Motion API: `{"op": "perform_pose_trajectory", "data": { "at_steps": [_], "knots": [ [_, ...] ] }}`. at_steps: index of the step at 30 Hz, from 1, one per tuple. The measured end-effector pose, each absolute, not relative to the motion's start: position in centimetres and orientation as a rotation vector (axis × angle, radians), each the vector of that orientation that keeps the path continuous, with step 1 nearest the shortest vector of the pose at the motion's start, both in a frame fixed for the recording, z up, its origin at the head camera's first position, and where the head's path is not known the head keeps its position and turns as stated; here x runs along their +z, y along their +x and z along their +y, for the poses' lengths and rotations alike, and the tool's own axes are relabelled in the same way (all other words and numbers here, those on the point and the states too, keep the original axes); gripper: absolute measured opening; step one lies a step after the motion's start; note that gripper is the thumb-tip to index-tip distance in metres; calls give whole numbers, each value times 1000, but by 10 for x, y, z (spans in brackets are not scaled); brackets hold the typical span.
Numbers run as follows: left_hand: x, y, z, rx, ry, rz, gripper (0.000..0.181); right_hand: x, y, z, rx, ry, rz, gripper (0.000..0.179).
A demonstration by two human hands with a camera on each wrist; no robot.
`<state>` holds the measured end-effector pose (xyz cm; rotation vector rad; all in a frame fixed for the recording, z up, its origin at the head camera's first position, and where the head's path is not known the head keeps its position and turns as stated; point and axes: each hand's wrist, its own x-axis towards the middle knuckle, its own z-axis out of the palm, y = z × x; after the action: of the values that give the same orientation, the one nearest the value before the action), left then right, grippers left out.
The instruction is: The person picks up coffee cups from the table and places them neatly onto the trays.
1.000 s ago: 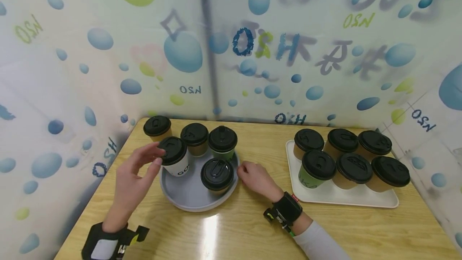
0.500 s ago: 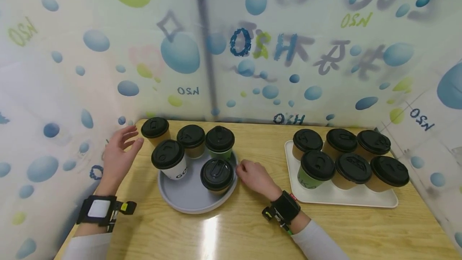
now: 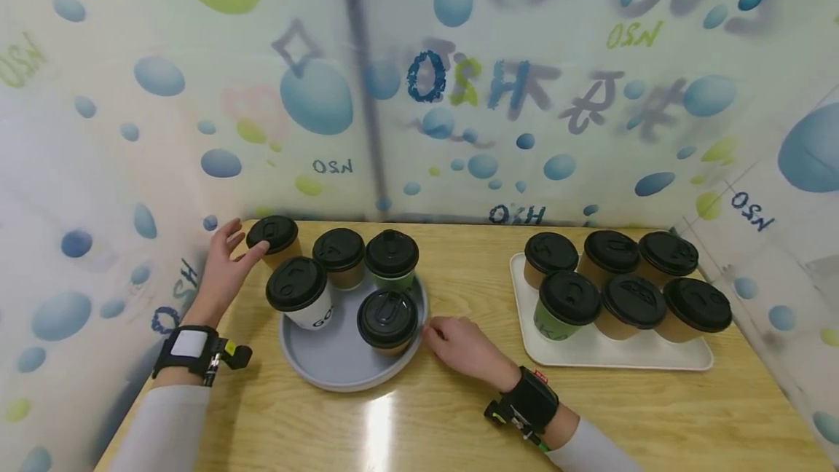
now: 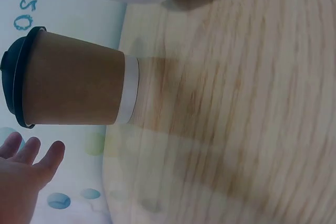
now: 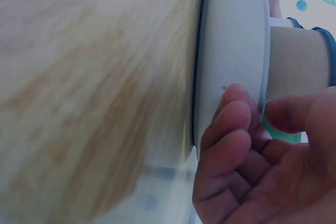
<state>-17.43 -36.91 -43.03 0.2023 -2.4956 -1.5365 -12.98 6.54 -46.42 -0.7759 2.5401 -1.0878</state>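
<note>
My left hand [image 3: 226, 268] is beside the brown paper cup [image 4: 76, 80] with a black lid, which stands on the table off the tray at the back left. Its fingers are loosely spread; in the left wrist view the fingertips [image 4: 52, 156] show a gap below the lid. A round grey tray [image 3: 328, 355] carries a white cup [image 3: 314, 313], a brown cup [image 3: 347, 279], a green cup [image 3: 393, 282] and another lidded cup [image 3: 388, 317] at the front. At the tray's right side, my right hand [image 3: 468, 347] has curled fingers on the outer wall and its thumb [image 5: 286, 114] over the rim.
On the right, a white rectangular tray [image 3: 616, 358] holds several black-lidded cups, one of them green [image 3: 553, 323]. A patterned wall [image 3: 459, 181] rises right behind the wooden table [image 3: 295, 428]. Another wall [image 3: 59, 355] borders the table's left side.
My left hand has left the white cup, swung out to the left, then come in at the brown cup at the back left. The right hand has stayed at the tray rim.
</note>
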Motion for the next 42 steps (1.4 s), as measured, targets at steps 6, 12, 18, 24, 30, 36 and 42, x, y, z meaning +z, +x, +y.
{"op": "perform_pose_trajectory", "data": {
  "at_steps": [6, 12, 18, 24, 30, 36, 42],
  "knots": [
    [-433, -170, -370, -1597, 234, -2456, 89, -468, -135, 62, -1091, -796, 2547, 36],
    [-439, -164, -371, -1606, 242, -2489, 97, -468, -148, 62, -1154, -732, 2568, 37],
    [-448, -170, -372, -1608, 186, -2560, 104, -468, -156, 61, -1157, -672, 2580, 35],
    [-451, -179, -371, -1551, 104, -2614, 108, -466, -158, 59, -1141, -649, 2581, 32],
    [-457, -189, -370, -1593, 102, -2619, 115, -466, -159, 58, -1135, -634, 2572, 33],
    [-464, -199, -370, -1628, 110, -2581, 111, -467, -159, 57, -1137, -634, 2567, 34],
    [-469, -203, -369, -1649, 106, -2524, 100, -468, -160, 58, -1145, -646, 2568, 32]
  ]
}}
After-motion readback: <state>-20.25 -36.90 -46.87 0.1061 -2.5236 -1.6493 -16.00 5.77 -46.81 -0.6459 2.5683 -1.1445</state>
